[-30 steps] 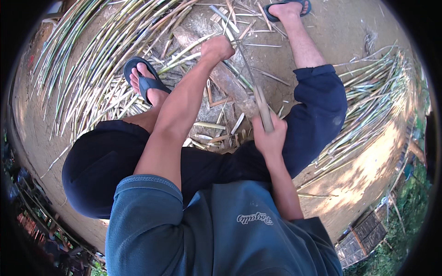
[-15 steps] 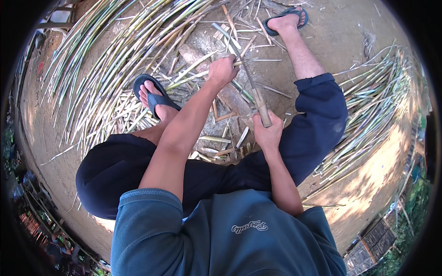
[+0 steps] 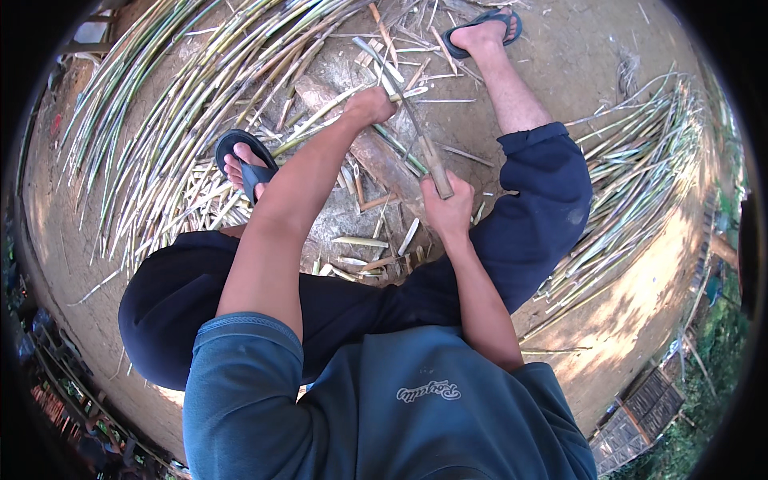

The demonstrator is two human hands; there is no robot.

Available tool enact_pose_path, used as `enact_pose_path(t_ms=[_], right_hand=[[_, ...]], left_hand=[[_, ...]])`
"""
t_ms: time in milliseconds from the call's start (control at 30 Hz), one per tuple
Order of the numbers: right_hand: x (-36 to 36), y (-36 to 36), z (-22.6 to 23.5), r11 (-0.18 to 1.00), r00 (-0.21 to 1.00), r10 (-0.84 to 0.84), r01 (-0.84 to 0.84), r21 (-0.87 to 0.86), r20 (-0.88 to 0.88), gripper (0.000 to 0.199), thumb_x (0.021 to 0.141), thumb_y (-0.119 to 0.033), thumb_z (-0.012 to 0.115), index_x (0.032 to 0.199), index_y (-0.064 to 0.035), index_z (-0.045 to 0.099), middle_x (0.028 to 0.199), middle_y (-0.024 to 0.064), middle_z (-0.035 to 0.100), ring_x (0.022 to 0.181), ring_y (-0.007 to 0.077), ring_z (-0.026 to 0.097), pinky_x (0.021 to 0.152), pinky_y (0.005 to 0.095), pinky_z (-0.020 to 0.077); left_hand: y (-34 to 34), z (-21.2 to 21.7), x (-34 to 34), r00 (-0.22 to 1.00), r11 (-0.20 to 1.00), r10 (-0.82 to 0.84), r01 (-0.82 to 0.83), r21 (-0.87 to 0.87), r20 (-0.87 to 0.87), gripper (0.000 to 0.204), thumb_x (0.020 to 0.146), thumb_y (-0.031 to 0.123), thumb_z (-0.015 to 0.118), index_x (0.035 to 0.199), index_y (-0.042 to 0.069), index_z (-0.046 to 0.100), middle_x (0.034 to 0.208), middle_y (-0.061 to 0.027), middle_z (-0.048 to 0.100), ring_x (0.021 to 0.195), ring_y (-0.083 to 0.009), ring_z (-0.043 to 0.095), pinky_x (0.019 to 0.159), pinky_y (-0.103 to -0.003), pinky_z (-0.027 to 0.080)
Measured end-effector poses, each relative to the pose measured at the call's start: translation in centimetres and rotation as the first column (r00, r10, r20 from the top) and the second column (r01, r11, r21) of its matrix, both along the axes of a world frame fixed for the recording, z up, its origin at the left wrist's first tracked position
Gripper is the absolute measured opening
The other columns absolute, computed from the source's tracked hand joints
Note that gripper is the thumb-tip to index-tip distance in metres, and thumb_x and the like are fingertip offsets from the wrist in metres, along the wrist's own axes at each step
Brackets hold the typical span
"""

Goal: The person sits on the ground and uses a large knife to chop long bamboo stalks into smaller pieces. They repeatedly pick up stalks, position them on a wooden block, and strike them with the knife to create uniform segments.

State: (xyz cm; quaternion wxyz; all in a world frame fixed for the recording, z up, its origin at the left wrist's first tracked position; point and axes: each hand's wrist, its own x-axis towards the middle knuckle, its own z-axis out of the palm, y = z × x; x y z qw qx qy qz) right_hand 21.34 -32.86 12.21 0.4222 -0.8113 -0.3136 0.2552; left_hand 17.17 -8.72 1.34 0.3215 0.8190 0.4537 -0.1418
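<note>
My left hand [image 3: 370, 106] is closed round a pale green cane stalk [image 3: 296, 141]. The stalk's cut end [image 3: 416, 92] pokes out to the right of the fist, by the blade. My right hand [image 3: 448, 206] grips the wooden handle [image 3: 436, 172] of a long machete. Its narrow dark blade [image 3: 404, 104] slants away to the far left and crosses near the stalk's end. Below the blade lies a thick brown log [image 3: 380, 156] on the ground. A green stalk piece [image 3: 410, 160] rests along the log. How my left fingers wrap the stalk is partly hidden.
Long stalks [image 3: 184, 120] are heaped at the left, and another pile [image 3: 632, 192] lies at the right. Cut pieces [image 3: 360, 242] and split scraps litter the ground between my legs. My sandalled feet [image 3: 248, 164] flank the log.
Both hands have moved slightly forward, with the stalk and machete still held. The whole view has shifted a little, so the ground things appear farther left.
</note>
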Motion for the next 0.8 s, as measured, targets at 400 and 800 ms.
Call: enact_pose_path(t_ms=[400, 800], right_hand=[[0.4, 0.0, 0.1, 1.0, 1.0, 0.023, -0.023, -0.018, 0.007, 0.015, 0.079, -0.013, 0.065, 0.078, 0.0019, 0.066, 0.056, 0.0146, 0.058, 0.051, 0.0169, 0.058, 0.054, 0.035, 0.0462], [0.3, -0.5, -0.1, 0.999, 0.999, 0.037, -0.037, -0.016, -0.015, 0.016, 0.079, -0.014, 0.065, 0.075, 0.002, 0.064, 0.054, 0.0115, 0.055, 0.049, 0.015, 0.053, 0.052, 0.0348, 0.0445]], left_hand=[[-1.6, 1.0, 0.6, 0.998, 0.997, 0.065, -0.065, 0.044, -0.019, 0.034, 0.083, 0.025, 0.061, 0.103, -0.001, 0.07, 0.11, -0.0223, 0.069, 0.104, -0.0344, 0.067, 0.088, -0.044, 0.053], [1.6, -1.5, 0.7, 0.992, 0.985, -0.104, 0.093, -0.144, -0.066, 0.044, 0.082, 0.034, 0.062, 0.112, 0.002, 0.069, 0.117, -0.0193, 0.067, 0.108, -0.0347, 0.066, 0.094, -0.042, 0.051]])
